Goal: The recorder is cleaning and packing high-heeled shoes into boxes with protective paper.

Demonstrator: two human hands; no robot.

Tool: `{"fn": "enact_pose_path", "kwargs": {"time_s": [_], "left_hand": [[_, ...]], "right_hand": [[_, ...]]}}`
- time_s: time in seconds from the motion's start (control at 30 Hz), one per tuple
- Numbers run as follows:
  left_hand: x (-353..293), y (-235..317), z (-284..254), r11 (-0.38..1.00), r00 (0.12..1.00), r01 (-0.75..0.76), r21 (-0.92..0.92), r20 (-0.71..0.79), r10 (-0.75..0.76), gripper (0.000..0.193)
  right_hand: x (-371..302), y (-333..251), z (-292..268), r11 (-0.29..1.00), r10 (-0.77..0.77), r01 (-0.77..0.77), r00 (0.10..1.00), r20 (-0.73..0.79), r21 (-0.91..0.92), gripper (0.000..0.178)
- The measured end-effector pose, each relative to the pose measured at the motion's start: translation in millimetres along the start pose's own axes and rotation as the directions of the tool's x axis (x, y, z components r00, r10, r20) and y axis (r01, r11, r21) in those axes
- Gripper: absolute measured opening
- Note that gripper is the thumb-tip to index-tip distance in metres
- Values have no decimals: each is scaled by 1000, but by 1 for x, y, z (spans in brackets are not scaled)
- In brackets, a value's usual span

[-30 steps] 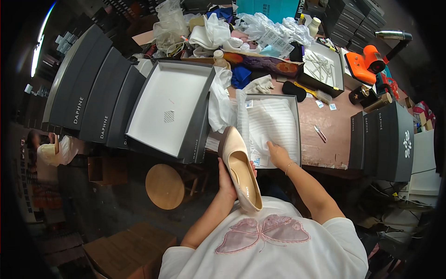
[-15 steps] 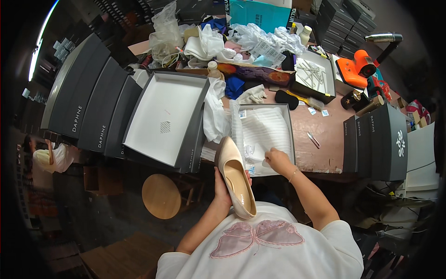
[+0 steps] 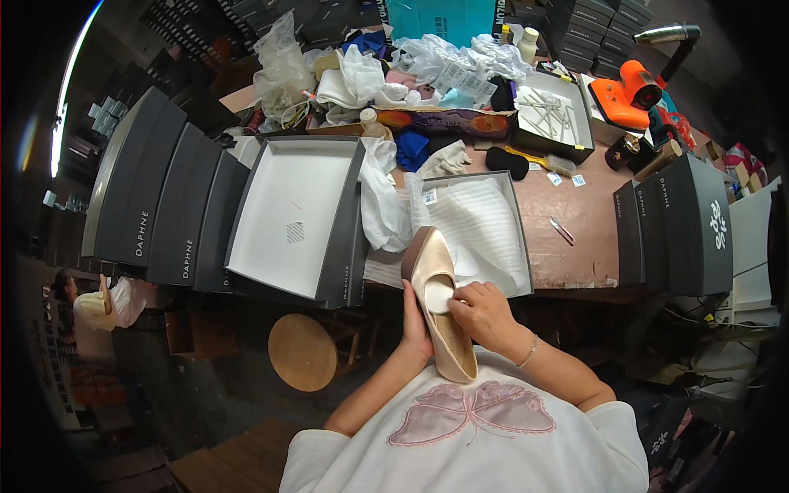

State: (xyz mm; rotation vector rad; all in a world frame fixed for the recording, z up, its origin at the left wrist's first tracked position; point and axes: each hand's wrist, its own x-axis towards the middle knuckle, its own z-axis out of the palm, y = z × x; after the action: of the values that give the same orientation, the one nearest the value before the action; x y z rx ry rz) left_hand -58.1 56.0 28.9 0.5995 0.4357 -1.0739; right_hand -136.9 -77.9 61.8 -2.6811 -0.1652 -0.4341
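Toward the far right corner of your surface [image 3: 588, 263] stands an orange device [image 3: 623, 105], beside an open box [image 3: 538, 141] of white sticks [image 3: 549, 111]. You have a yellow-handled brush [image 3: 560, 166] before that box, and a round stool [image 3: 302, 352] off the near edge.

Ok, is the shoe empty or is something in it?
Not empty: a white piece shows in the opening of the shoe, at the right hand. How deep it goes, I cannot tell.

Left hand [image 3: 417, 326] holds a beige shoe [image 3: 452, 352]; right hand [image 3: 491, 318] pinches a white pad [image 3: 437, 295] in its opening; grey box [image 3: 520, 230] beyond.
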Motion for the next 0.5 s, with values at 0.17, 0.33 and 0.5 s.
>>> {"fn": "enact_pose_path", "kwargs": {"time_s": [0.17, 0.33, 0.5], "left_hand": [[-9, -6, -3, 1000, 1000, 27, 8, -15, -27, 85], [-15, -14, -25, 996, 996, 85, -20, 19, -84, 91], [-23, -1, -24, 997, 996, 50, -55, -75, -54, 95]], "right_hand": [[9, 8, 19, 998, 57, -56, 993, 99, -14, 8], [16, 31, 30, 831, 189, -270, 959, 210, 486, 21], [13, 115, 71, 869, 478, -495, 847, 232, 19, 29]]}}
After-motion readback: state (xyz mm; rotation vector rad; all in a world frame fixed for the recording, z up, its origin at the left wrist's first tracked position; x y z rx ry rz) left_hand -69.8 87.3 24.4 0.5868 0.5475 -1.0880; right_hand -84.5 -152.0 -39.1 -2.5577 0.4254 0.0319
